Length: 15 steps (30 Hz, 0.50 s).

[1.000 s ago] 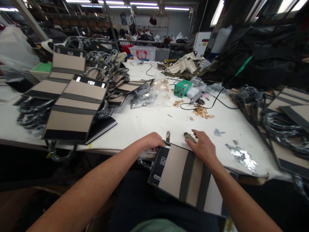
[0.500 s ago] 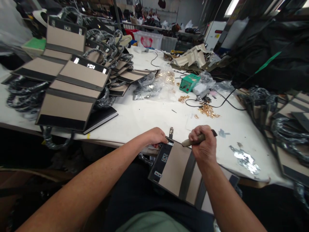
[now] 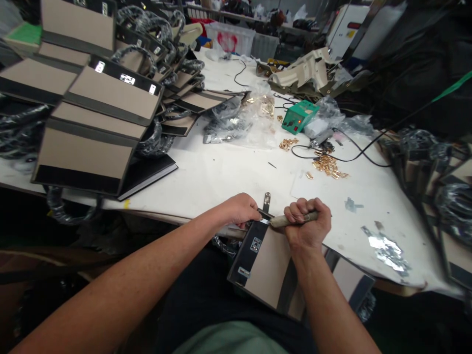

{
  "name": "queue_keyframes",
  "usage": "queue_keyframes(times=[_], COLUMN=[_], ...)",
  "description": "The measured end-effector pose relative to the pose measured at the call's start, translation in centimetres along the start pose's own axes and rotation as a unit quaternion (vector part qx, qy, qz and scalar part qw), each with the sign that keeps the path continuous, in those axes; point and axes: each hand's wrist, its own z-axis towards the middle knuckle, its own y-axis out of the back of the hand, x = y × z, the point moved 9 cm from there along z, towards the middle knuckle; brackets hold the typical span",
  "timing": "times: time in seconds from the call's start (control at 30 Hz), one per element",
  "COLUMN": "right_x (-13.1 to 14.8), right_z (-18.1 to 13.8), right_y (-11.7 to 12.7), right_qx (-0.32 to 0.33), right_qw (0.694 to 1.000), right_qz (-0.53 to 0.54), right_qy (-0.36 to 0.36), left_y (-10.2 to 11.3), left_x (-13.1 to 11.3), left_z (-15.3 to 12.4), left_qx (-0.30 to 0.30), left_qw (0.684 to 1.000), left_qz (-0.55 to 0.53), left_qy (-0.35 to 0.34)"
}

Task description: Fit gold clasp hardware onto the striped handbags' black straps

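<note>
An opened-out beige and black bag piece (image 3: 268, 255) lies slanted over my lap and the table's front edge. Three small metal plates sit along its black end strip, and a short strap with a metal tip (image 3: 267, 200) sticks out past its top corner. My left hand (image 3: 241, 210) is closed at that corner, fingers pinching the edge beside the uppermost plate (image 3: 264, 221). In my closed right hand (image 3: 309, 223) is a tool with an olive-grey handle (image 3: 282, 221). Its front end is at that plate; the tip itself is too small to make out.
Stacked bag pieces (image 3: 99, 128) with plastic-wrapped handles fill the left; more bags (image 3: 450, 196) lie at the right. A green control box (image 3: 299, 117), gold-coloured hardware (image 3: 328, 164), plastic bags (image 3: 243, 123) and silvery scraps (image 3: 387, 250) are on the white table (image 3: 206, 182). A black cable loops across.
My right hand has brought the tool's front end leftward to the uppermost plate and tilted the handle flatter. My left hand keeps its pinch at the corner. The view has shifted slightly.
</note>
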Motion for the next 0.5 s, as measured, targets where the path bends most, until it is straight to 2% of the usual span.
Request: queue_keyframes(times=[0.1, 0.33, 0.4, 0.5], right_x=[-0.1, -0.7, -0.9, -1.5], right_z=[-0.1, -1.9, -2.5, -3.0], right_y=[-0.7, -3.7, -4.3, -5.7], right_qx=[0.018, 0.112, 0.138, 0.195], right_qw=[1.000, 0.983, 0.969, 0.924], right_qz=[-0.021, -0.130, -0.186, -0.315], right_qy=[0.011, 0.059, 0.083, 0.094], left_y=[0.0, 0.1, 0.2, 0.2], left_x=[-0.1, -0.1, -0.2, -0.5], left_z=[0.0, 0.0, 0.0, -0.2], left_qx=[0.005, 0.003, -0.003, -0.013], left_qw=[1.000, 1.000, 1.000, 1.000], left_qz=[0.003, -0.002, -0.004, -0.005], left_qy=[0.002, 0.009, 0.010, 0.006])
